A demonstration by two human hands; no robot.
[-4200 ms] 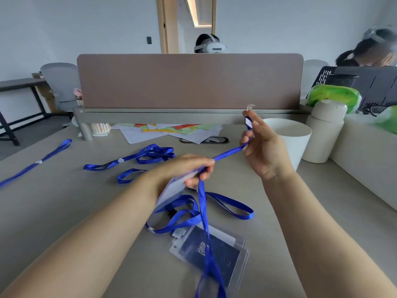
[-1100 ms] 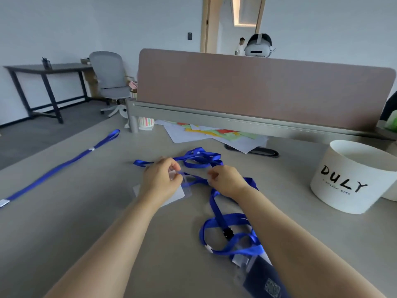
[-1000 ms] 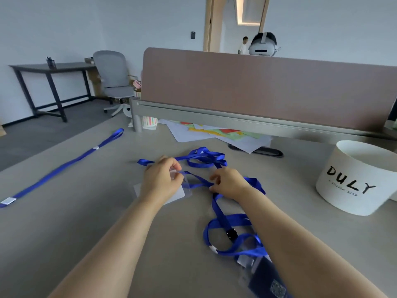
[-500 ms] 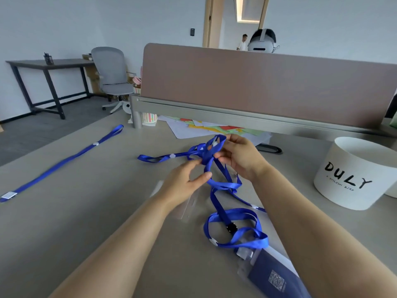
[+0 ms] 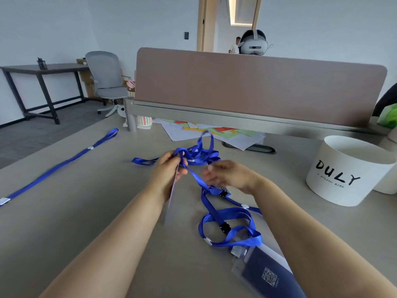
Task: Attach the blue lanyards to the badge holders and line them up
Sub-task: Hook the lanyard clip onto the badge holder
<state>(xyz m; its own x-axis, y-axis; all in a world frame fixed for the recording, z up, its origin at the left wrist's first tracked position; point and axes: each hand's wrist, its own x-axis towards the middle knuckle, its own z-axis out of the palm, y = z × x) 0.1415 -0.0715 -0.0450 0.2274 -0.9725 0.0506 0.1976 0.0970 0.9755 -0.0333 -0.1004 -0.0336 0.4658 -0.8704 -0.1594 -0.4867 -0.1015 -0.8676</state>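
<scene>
My left hand (image 5: 168, 168) pinches a blue lanyard (image 5: 194, 176) together with a clear badge holder (image 5: 170, 201), which hangs edge-on below the fingers. My right hand (image 5: 227, 175) hovers blurred just right of that strap, fingers apart; whether it touches the strap I cannot tell. A tangle of blue lanyards (image 5: 198, 153) lies behind both hands. Another looped lanyard (image 5: 227, 229) lies near my right forearm, clipped to a pile of badge holders with dark blue cards (image 5: 264, 274). One lanyard (image 5: 58, 164) lies stretched straight at far left.
A white round tub marked DULY (image 5: 348, 171) stands at right. A brown desk divider (image 5: 253, 87) closes off the back, with coloured papers (image 5: 214, 132) and a striped cup (image 5: 144, 121) beneath it. A person wearing a headset (image 5: 253, 43) sits behind the divider.
Both hands came down and toward me from the tangle. My left hand now holds the strap and clear holder; my right hand has let go of the raised loop and moved right.
</scene>
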